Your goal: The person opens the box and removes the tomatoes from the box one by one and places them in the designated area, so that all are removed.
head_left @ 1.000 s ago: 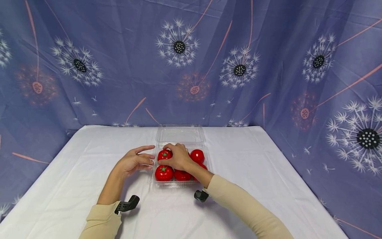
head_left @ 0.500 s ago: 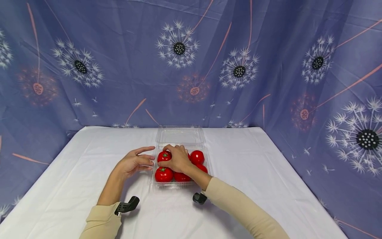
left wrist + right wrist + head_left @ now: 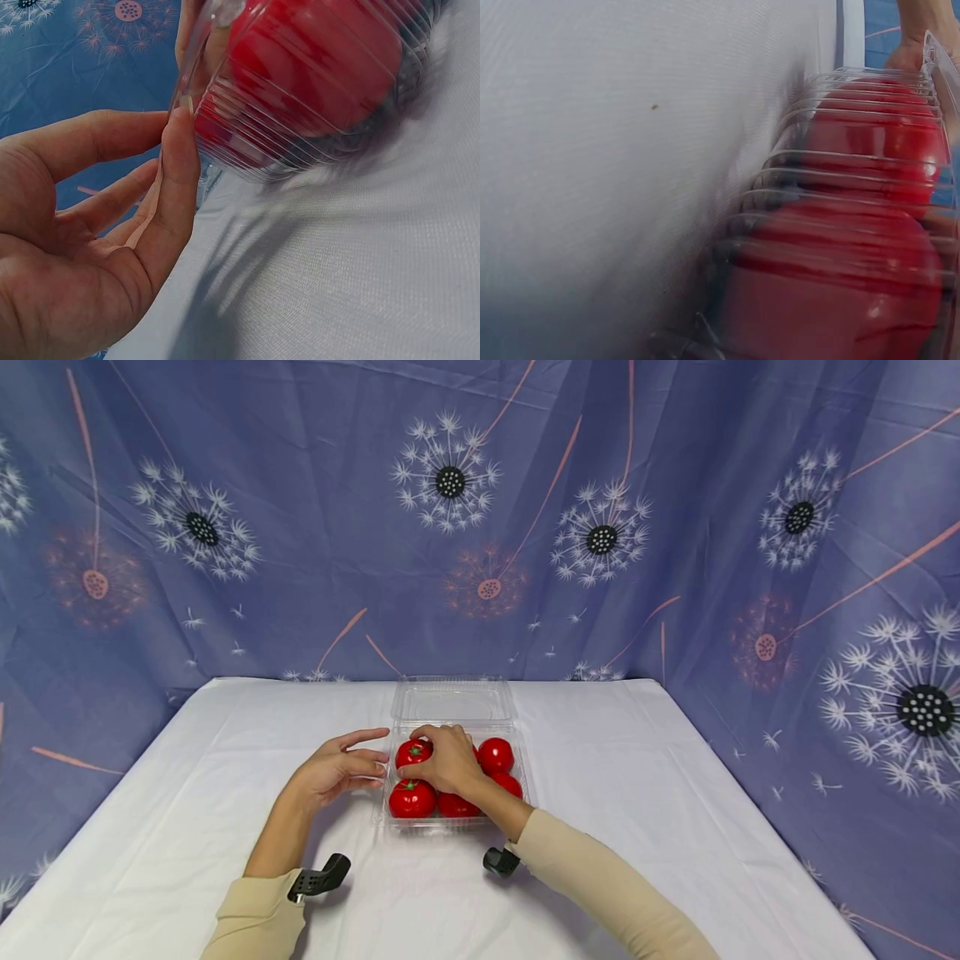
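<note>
A hinged clear plastic container (image 3: pixel 438 825) full of several glossy red tomatoes lies open, its lid (image 3: pixel 453 700) folded away toward the far side. My right hand (image 3: pixel 447 763) reaches over the tomatoes, thumb and fingers curled round the back-left tomato (image 3: pixel 415 749), which has a green stem mark. That hand hides the back-middle part. Just in front sits another tomato (image 3: pixel 412 799). At the container's left wall, my left hand (image 3: pixel 337 767) pinches the rim, its thumb and finger meeting at the edge in the left wrist view. Ribbed clear walls with tomatoes (image 3: pixel 840 262) behind them fill the right wrist view.
A white cloth (image 3: pixel 600 760) covers the table beneath the container. Behind and at the sides hangs a blue curtain (image 3: pixel 315 502) with a dandelion print. Both wrists carry black camera mounts (image 3: pixel 321 875) that stick out low over the cloth.
My right forearm has shifted slightly left, showing more of the front-right tomato. Both hands keep their places, the right on its tomato and the left at the rim.
</note>
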Available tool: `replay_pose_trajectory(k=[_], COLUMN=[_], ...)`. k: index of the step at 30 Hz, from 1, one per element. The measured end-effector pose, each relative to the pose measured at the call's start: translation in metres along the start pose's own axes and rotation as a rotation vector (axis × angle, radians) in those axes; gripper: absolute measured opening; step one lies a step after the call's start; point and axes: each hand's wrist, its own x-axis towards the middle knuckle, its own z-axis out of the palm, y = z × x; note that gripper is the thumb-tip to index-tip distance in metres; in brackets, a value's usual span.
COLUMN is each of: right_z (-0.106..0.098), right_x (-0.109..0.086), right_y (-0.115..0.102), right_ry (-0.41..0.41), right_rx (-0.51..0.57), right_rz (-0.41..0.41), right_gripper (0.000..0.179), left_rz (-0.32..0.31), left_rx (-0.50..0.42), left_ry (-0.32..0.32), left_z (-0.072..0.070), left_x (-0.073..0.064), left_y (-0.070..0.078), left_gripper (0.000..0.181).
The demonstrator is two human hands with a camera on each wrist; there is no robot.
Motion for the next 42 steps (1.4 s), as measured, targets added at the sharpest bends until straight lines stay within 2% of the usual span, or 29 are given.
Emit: replay_pose_trajectory(k=[16,22,29,42], right_z=[-0.013,-0.019,-0.031,-0.069], right_x=[0.001,0.004,0.0,-0.001], right_y=[-0.001,-0.007,-0.007,-0.001], right_ry=[-0.021,0.019,0.059,0.151], right_rx=[0.119,0.147,0.15,0.155], right_rz=[0.017,-0.017,0.015,0.009], right_gripper=[0.055,0.056,0.055,0.055], left_rz=[-0.004,-0.002,-0.012,-0.01], left_rx=[0.013,0.004,0.01,0.002], left_ry=[-0.005,0.009,0.003,0.028], left_z=[0.002,-0.001,0.002,0.002], left_x=[0.002,0.0,0.001,-0.001], left_y=[-0.001,0.002,0.0,0.0], left_gripper=[0.072,0.074,0.074,0.075])
